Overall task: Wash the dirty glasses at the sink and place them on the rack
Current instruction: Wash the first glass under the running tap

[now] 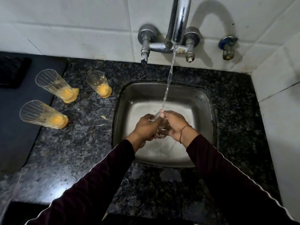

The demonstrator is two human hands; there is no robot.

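A clear glass [158, 118] is held over the steel sink [201, 101] under the running stream [168, 82] from the tap [177, 21]; the left hand [146, 125] and the right hand [174, 124] are both closed around it, each grip narrow on the glass. The rinsing step is judged to be in hand. Three dirty glasses with orange residue wait on the counter [90, 143]: a far one [55, 85], a near one [42, 114] and a shorter one [99, 83]. Next, the rinsed glass must be carried to the rack, which cannot be identified with certainty. No brand, label or writing can be read.
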